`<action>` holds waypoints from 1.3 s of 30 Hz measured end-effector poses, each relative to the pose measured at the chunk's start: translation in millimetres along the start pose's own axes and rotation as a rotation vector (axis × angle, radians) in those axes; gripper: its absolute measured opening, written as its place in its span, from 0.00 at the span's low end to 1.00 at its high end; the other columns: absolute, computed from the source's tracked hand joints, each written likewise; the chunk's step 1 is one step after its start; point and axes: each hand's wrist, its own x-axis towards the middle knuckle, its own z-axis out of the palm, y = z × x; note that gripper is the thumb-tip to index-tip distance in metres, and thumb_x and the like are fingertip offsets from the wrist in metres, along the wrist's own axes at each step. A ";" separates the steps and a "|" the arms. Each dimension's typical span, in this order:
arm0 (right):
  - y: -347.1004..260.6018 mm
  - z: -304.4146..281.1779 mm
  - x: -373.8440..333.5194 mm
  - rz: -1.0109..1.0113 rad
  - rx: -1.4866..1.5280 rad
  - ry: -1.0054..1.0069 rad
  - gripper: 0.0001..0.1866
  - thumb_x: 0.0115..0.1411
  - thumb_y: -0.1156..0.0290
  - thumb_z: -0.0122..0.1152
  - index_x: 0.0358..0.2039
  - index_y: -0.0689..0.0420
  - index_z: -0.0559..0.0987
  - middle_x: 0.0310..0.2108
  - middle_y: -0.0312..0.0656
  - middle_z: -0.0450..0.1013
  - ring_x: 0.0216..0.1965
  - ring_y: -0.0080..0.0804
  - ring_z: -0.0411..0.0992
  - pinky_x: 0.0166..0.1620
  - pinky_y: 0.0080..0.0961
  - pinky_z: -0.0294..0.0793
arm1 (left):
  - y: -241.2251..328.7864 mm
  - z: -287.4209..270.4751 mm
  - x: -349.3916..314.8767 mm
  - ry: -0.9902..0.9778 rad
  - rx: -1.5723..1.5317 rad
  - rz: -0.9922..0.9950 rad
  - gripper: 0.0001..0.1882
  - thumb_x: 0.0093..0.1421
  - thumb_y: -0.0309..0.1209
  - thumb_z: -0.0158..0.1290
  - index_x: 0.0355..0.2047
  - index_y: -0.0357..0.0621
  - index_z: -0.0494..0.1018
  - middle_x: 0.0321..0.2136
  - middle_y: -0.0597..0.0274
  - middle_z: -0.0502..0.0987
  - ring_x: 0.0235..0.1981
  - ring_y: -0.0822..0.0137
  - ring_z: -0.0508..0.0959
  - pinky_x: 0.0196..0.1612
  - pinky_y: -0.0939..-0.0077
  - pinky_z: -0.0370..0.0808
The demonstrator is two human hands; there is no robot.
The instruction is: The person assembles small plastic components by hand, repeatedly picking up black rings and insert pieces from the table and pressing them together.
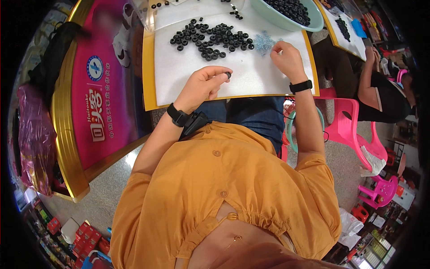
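Between thumb and forefinger, my left hand pinches a small black ring above the near part of the white-topped table. Beyond it lies a loose spread of several such black rings, most with the hole facing up. My right hand is at the right side of the tabletop, fingers curled together beside a pile of thin, pale blue bits. Whatever its fingertips hold, if anything, is too small to make out.
A pale green basin full of black rings stands at the far right of the table. A clear plastic box is at the far left. To the right are a pink chair and another person at a second table.
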 end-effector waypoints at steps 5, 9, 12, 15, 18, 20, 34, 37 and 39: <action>-29.0 -1.3 -13.5 0.034 0.392 0.063 0.09 0.55 0.74 0.59 0.37 0.61 0.81 0.30 0.44 0.77 0.33 0.32 0.76 0.39 0.24 0.75 | 0.2 0.2 -0.2 -0.020 -0.035 0.004 0.15 0.69 0.30 0.50 0.53 0.38 0.73 0.37 0.65 0.76 0.20 0.84 0.63 0.20 0.89 0.61; -55.1 4.9 -30.9 -0.069 0.657 0.017 0.09 0.58 0.76 0.59 0.39 0.61 0.81 0.33 0.41 0.76 0.34 0.26 0.75 0.38 0.21 0.74 | -0.2 0.2 1.0 -0.021 -0.025 0.032 0.15 0.69 0.31 0.50 0.53 0.38 0.73 0.37 0.64 0.76 0.21 0.83 0.63 0.21 0.88 0.63; -91.9 4.8 -47.8 -0.153 0.788 -0.155 0.09 0.61 0.78 0.58 0.41 0.60 0.82 0.37 0.39 0.76 0.34 0.24 0.74 0.38 0.20 0.73 | -2.0 -2.5 -0.6 -0.022 -0.029 0.042 0.15 0.69 0.31 0.50 0.53 0.37 0.72 0.38 0.64 0.77 0.21 0.82 0.64 0.22 0.87 0.64; -104.8 13.5 -55.9 0.002 0.977 -0.290 0.09 0.61 0.78 0.60 0.42 0.60 0.82 0.36 0.37 0.75 0.34 0.21 0.73 0.37 0.18 0.73 | -4.2 -1.3 1.3 -0.046 -0.049 0.050 0.16 0.70 0.31 0.49 0.53 0.37 0.72 0.37 0.64 0.77 0.20 0.82 0.64 0.22 0.87 0.65; -108.8 18.6 -55.4 -0.081 1.063 -0.192 0.08 0.60 0.77 0.63 0.41 0.60 0.83 0.35 0.36 0.74 0.32 0.18 0.72 0.36 0.16 0.71 | -6.4 -4.2 2.5 -0.046 -0.050 0.069 0.16 0.70 0.32 0.49 0.54 0.37 0.72 0.37 0.64 0.78 0.20 0.82 0.65 0.22 0.87 0.65; -107.6 17.7 -56.1 -0.182 0.941 -0.154 0.08 0.59 0.77 0.65 0.40 0.59 0.84 0.33 0.35 0.74 0.31 0.18 0.71 0.34 0.16 0.71 | -4.6 -4.1 0.4 -0.038 -0.042 0.084 0.16 0.70 0.32 0.49 0.54 0.37 0.72 0.36 0.64 0.78 0.20 0.82 0.65 0.22 0.87 0.65; -109.4 6.3 -28.3 -0.513 0.557 -0.177 0.11 0.56 0.76 0.65 0.40 0.53 0.85 0.32 0.39 0.75 0.30 0.33 0.74 0.33 0.25 0.75 | 4.0 -6.0 -0.2 0.047 -0.049 0.061 0.15 0.67 0.31 0.53 0.50 0.37 0.75 0.36 0.63 0.80 0.17 0.81 0.65 0.21 0.87 0.63; -97.4 3.8 13.2 -0.392 0.535 -0.263 0.09 0.57 0.73 0.63 0.39 0.54 0.84 0.32 0.43 0.78 0.32 0.39 0.76 0.36 0.29 0.76 | -0.9 -10.2 1.9 0.113 -0.029 0.065 0.15 0.65 0.30 0.56 0.49 0.37 0.76 0.36 0.61 0.80 0.17 0.81 0.66 0.21 0.87 0.64; -84.1 9.2 43.3 -0.338 0.402 -0.181 0.09 0.58 0.71 0.62 0.39 0.55 0.84 0.33 0.45 0.79 0.34 0.41 0.77 0.37 0.31 0.76 | 2.0 -10.3 3.9 0.110 -0.026 0.057 0.15 0.65 0.30 0.56 0.49 0.37 0.76 0.36 0.61 0.80 0.17 0.81 0.66 0.21 0.87 0.64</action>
